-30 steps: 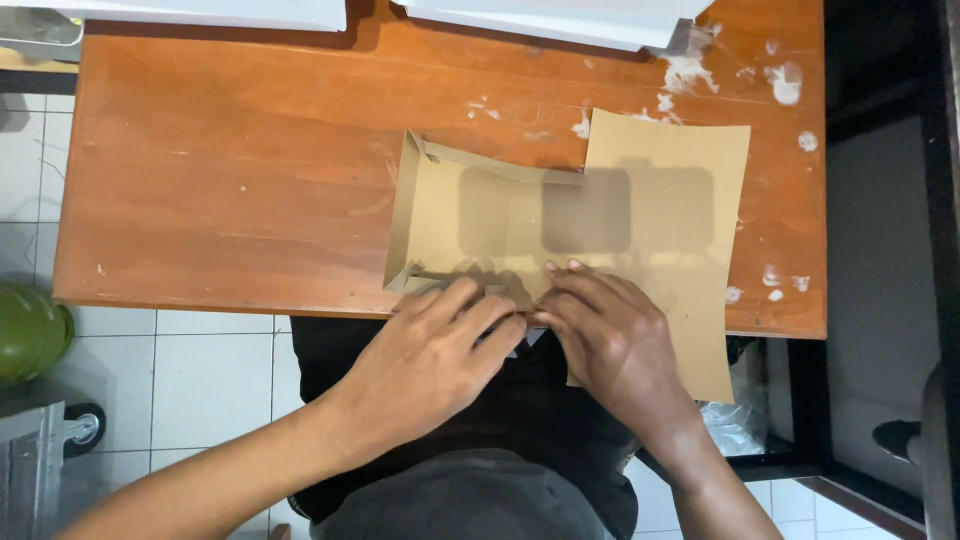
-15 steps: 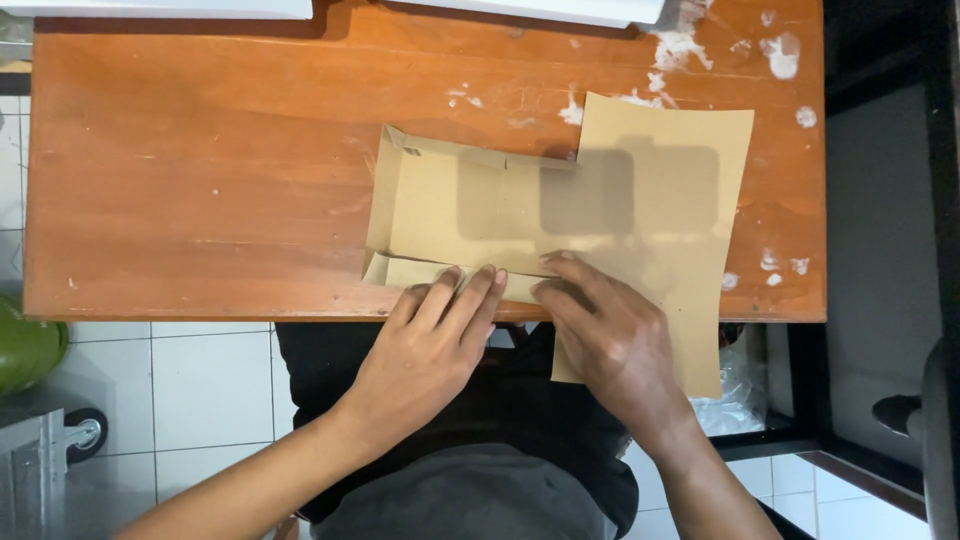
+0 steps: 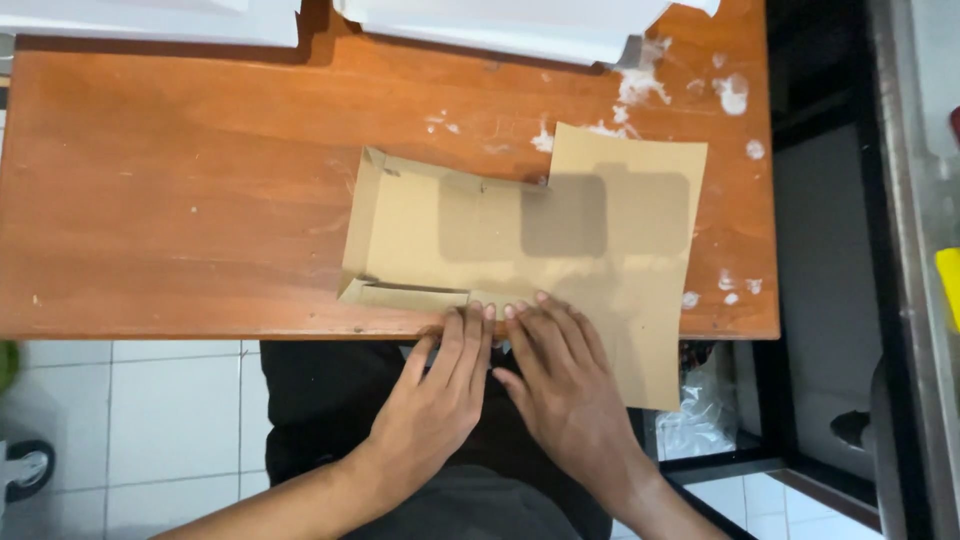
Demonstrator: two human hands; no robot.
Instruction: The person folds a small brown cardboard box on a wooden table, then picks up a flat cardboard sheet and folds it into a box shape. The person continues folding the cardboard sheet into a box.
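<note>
Cardboard [image 3: 470, 225] lies flat on the tabletop [image 3: 180, 200], its right part hanging over the near edge at about 5 o'clock. Both hands, left [image 3: 440, 400] and right [image 3: 565, 385], press with flat, closed fingers on the near flap [image 3: 405, 295], pinching nothing. I judge the folding of this flap is in hand; next it needs a firm crease. Side walls are half raised, nothing lies inside.

My brown cardboard sheet [image 3: 600, 250] looks matt and smooth. The wooden table [image 3: 180, 200] is shiny orange-brown, with rough white paint spots [image 3: 733, 93].
</note>
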